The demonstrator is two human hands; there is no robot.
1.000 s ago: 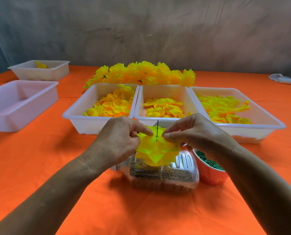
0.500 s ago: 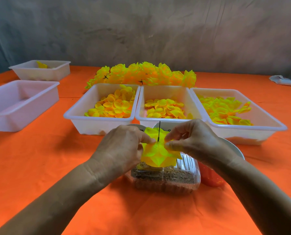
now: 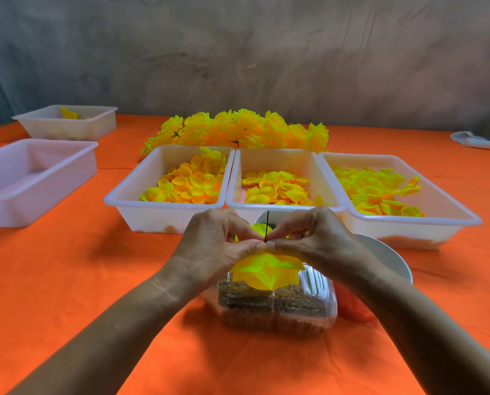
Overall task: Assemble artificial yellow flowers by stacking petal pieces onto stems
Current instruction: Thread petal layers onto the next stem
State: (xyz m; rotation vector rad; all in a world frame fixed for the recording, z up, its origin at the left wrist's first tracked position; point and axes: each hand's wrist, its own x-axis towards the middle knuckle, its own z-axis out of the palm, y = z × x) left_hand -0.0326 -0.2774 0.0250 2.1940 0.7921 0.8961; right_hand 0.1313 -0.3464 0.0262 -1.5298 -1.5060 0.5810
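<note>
A half-built yellow flower [image 3: 266, 273] hangs between my hands above a clear plastic box. A thin dark stem [image 3: 267, 223] sticks up out of it. My left hand [image 3: 218, 249] and my right hand [image 3: 315, 243] meet at the stem, thumbs and forefingers pinching the top petal layer on either side of it. Three white trays behind hold loose yellow petals: the left tray [image 3: 129, 201], the middle tray [image 3: 278, 208] and the right tray [image 3: 426, 220]. A heap of finished yellow flowers [image 3: 238, 128] lies behind the trays.
The clear plastic box [image 3: 278, 306] with brown filling sits under my hands. A white bowl [image 3: 386, 255] and a red cup [image 3: 352, 306] stand by my right wrist. Two more white trays [image 3: 35, 181] [image 3: 67, 122] are at the left. A white object [image 3: 474, 141] lies far right.
Both hands have closed in on the stem and pushed the petal layer down it. The flower now sits lower, and more stem shows above my fingers.
</note>
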